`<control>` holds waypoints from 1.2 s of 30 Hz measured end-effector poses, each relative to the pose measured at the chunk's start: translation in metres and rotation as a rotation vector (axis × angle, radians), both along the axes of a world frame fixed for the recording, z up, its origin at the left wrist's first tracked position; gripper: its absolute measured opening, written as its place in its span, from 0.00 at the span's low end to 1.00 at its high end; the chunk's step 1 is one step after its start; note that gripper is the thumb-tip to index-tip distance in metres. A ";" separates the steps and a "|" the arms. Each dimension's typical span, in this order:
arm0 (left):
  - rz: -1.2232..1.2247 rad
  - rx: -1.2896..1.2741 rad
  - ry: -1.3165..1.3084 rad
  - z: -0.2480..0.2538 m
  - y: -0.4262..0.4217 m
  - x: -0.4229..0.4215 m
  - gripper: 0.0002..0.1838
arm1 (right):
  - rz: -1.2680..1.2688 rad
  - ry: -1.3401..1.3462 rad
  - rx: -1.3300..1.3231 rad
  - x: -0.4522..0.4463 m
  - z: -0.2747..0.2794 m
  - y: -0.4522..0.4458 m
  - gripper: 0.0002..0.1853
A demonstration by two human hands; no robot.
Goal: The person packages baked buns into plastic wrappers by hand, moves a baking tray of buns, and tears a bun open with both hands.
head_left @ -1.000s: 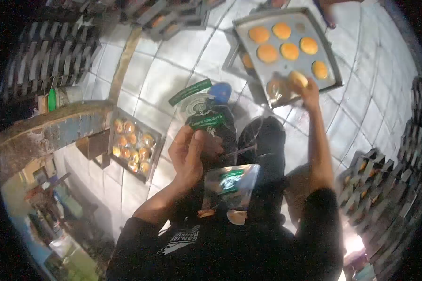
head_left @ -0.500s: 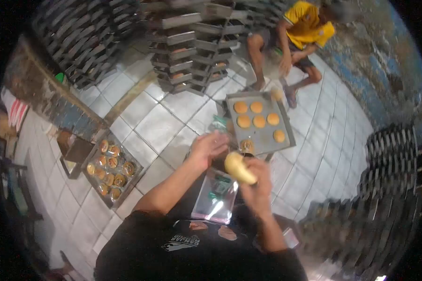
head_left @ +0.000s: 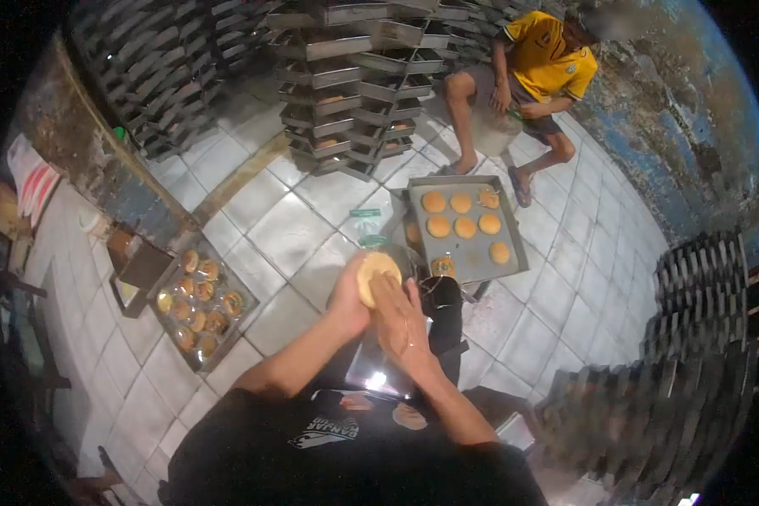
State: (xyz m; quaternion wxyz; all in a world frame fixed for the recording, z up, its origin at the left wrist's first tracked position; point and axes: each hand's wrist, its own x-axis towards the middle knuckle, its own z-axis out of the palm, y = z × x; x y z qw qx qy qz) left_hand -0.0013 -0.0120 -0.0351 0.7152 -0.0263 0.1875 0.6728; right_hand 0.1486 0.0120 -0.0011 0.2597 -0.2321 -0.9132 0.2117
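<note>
A pale round bun (head_left: pixel 371 278) is between my two hands above my lap. My left hand (head_left: pixel 346 295) holds it from the left side, and my right hand (head_left: pixel 399 325) lies against its right side with the fingers over its face. A clear plastic bag with green print (head_left: pixel 368 226) stands out just beyond my hands; whether my left fingers touch it is hidden. On my lap lie more clear plastic bags (head_left: pixel 371 367). Ahead to the right, a metal tray (head_left: pixel 472 253) bears several golden buns (head_left: pixel 465 227) and two that look wrapped.
Another tray (head_left: pixel 215 358) of several wrapped buns lies on the tiled floor at the left. Tall stacks of metal trays (head_left: pixel 325 80) stand ahead, with more (head_left: pixel 649 405) at the right. A person in a yellow shirt (head_left: pixel 551 59) sits beyond the bun tray.
My right hand has brought the bun from the tray to my left hand, which now holds it too. The view has tilted up, bringing the other person into sight.
</note>
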 end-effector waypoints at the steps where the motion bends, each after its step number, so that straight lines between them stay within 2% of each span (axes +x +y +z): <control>1: 0.155 -0.112 0.238 0.019 -0.005 0.028 0.23 | -0.007 0.014 -0.009 -0.004 0.002 0.003 0.31; 2: 0.310 -0.226 0.470 0.036 -0.012 0.050 0.25 | -0.049 0.003 0.073 -0.003 0.008 0.011 0.29; 4: 0.283 -0.165 0.486 0.050 -0.018 0.049 0.27 | -0.079 -0.012 0.156 -0.002 0.021 0.023 0.28; 6: 0.265 0.018 0.221 0.046 -0.004 0.017 0.25 | -0.013 0.006 0.103 -0.001 0.037 0.026 0.33; 7: 0.318 0.072 0.082 0.044 0.008 0.003 0.22 | 0.005 0.061 -0.017 -0.004 0.045 0.026 0.30; 8: 0.314 0.070 0.077 0.040 0.014 0.009 0.22 | 0.001 0.056 -0.018 -0.008 0.038 0.032 0.30; 10: 0.394 -0.058 0.338 0.035 0.032 0.036 0.22 | -0.073 -0.001 0.047 -0.015 0.018 0.046 0.26; 11: 0.456 -0.080 0.402 0.031 0.039 0.043 0.22 | -0.054 -0.086 -0.023 -0.012 0.016 0.055 0.21; 12: 0.467 -0.076 0.401 0.027 0.044 0.038 0.22 | -0.045 -0.086 -0.017 -0.010 0.027 0.058 0.21; 14: 0.427 -0.039 0.213 0.020 0.047 0.029 0.27 | 0.061 0.102 -0.069 -0.003 0.064 0.047 0.14; 15: 0.422 -0.044 0.208 0.025 0.047 0.022 0.27 | 0.035 0.163 -0.173 0.000 0.071 0.039 0.09; 17: 0.322 -0.037 0.018 0.042 0.048 0.008 0.33 | 0.063 0.134 -0.283 -0.003 0.066 0.029 0.07; 18: 0.323 -0.045 0.008 0.040 0.052 0.007 0.33 | 0.090 0.120 -0.392 -0.003 0.063 0.025 0.06; 20: 0.196 -0.135 0.070 0.029 0.054 0.006 0.39 | 0.147 0.120 -0.416 0.005 0.063 0.022 0.07; 21: 0.168 -0.112 -0.030 0.011 0.056 -0.003 0.39 | 0.442 0.143 -0.786 0.014 0.083 0.017 0.08; 22: 0.170 -0.124 -0.021 0.011 0.052 -0.016 0.39 | 0.741 0.169 -1.153 0.022 0.093 0.013 0.10; 24: 0.348 -0.105 0.118 0.014 0.045 -0.035 0.38 | 0.795 0.159 -1.199 0.042 0.081 0.008 0.09; 25: 0.357 -0.183 0.094 0.033 0.033 -0.040 0.36 | 0.849 0.136 -1.233 0.047 0.073 0.010 0.09; 26: 0.360 -0.181 0.088 0.045 0.023 -0.033 0.36 | 0.362 0.249 -1.207 0.039 0.059 0.011 0.12; 28: 0.112 -0.082 -0.011 0.058 -0.005 -0.010 0.35 | -0.262 0.246 -0.178 0.015 0.069 0.017 0.14; 29: -0.029 -0.085 0.147 0.061 -0.015 0.001 0.33 | -0.160 0.270 -0.119 0.019 0.067 0.021 0.15; 30: -0.019 -0.091 0.151 0.052 -0.014 -0.002 0.33 | -0.151 0.273 -0.125 0.016 0.066 0.023 0.15; 32: 0.170 -0.219 0.826 0.024 -0.012 -0.003 0.31 | -0.049 0.195 -0.063 0.019 0.066 0.016 0.15; 33: 0.249 -0.146 0.971 0.035 -0.006 -0.012 0.27 | -0.127 0.164 -0.301 0.015 0.066 0.021 0.11; 34: 0.259 -0.134 0.965 0.037 -0.003 -0.013 0.27 | -0.123 0.161 -0.285 0.016 0.055 0.030 0.11; 36: -0.081 0.064 0.802 0.039 -0.003 -0.017 0.23 | -0.347 0.132 -0.676 0.015 0.028 0.050 0.12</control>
